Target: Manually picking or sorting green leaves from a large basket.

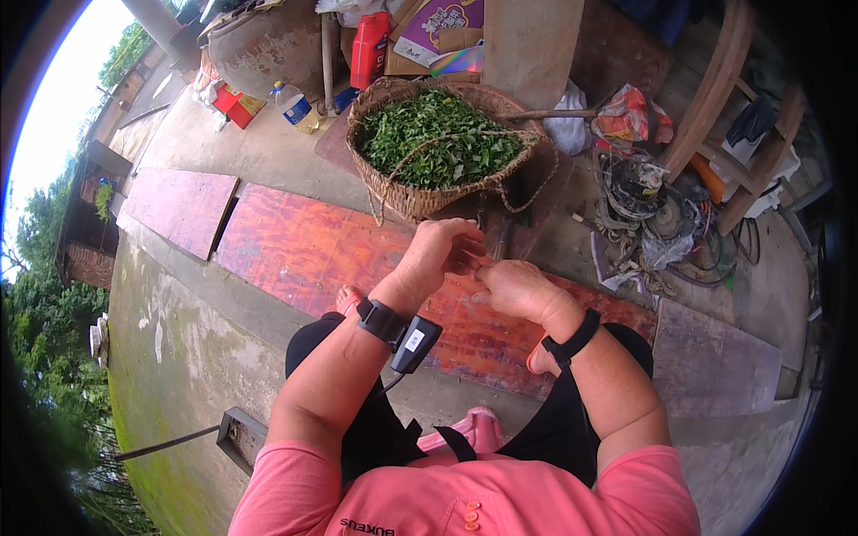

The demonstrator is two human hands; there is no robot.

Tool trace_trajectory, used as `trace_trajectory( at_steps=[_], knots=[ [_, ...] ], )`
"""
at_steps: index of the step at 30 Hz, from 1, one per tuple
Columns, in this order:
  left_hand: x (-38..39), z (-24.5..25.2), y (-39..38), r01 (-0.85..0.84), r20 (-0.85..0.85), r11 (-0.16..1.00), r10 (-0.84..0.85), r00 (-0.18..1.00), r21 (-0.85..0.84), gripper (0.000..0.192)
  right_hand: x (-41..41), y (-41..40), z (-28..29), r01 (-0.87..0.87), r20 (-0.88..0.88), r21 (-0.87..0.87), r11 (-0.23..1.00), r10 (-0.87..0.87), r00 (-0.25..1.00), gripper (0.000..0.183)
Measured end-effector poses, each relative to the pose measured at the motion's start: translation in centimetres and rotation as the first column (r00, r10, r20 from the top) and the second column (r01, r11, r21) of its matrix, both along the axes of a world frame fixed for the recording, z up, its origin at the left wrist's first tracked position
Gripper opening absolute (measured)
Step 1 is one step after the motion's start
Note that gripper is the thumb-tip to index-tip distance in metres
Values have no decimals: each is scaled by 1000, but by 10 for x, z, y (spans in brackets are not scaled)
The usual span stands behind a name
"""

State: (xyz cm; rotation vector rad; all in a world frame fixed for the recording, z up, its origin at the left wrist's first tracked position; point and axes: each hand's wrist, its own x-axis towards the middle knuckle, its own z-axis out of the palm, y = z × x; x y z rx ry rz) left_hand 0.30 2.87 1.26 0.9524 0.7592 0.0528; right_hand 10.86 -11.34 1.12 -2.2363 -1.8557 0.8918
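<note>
My left hand [442,249] and my right hand [519,287] meet in front of me above a red-stained wooden board [301,234]. The left fingers are loosely bent, and the right fingertips are at or against them. Whether anything small is between them is hidden. Just beyond the hands stands a woven basket [402,199] heaped with chopped green leaves [442,137]. Its rope handle [429,142] lies across the leaves. A dark object [496,234], partly covered by my hands, lies on the near side of the basket.
A bottle of yellowish liquid [297,107] and a red jug [369,50] stand behind the basket, near a large clay jar [268,50]. Right of it are a tangle of cords and machine parts [643,194] and a wooden ladder-like frame [717,87]. Another board [714,355] lies right.
</note>
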Motion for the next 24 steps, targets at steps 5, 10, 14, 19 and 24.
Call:
trace_trajectory(
  at_steps=[5, 10, 14, 19, 24],
  knots=[
    [0, 0, 1, 4, -7, 1000, -4, 1000, -7, 33, 0, -1, 1, 2, -1, 5, 1000, -2, 1000, 33],
    [2, 0, 0, 14, -10, 1000, -14, 1000, -13, 33, 0, -1, 0, 4, 7, -24, 1000, -4, 1000, 32],
    [1, 1, 1, 19, -12, 1000, -19, 1000, -14, 32, -1, -1, 4, 6, 3, -17, 1000, -6, 1000, 32],
    [1, 3, 0, 27, -11, 1000, -27, 1000, -5, 32, 0, -2, 3, 6, 4, -22, 1000, -6, 1000, 32],
    [2, 0, 2, 38, 6, 999, -38, 999, -22, 34, -3, -1, 14, 14, -32, -23, 1000, -15, 999, 36]
  ],
)
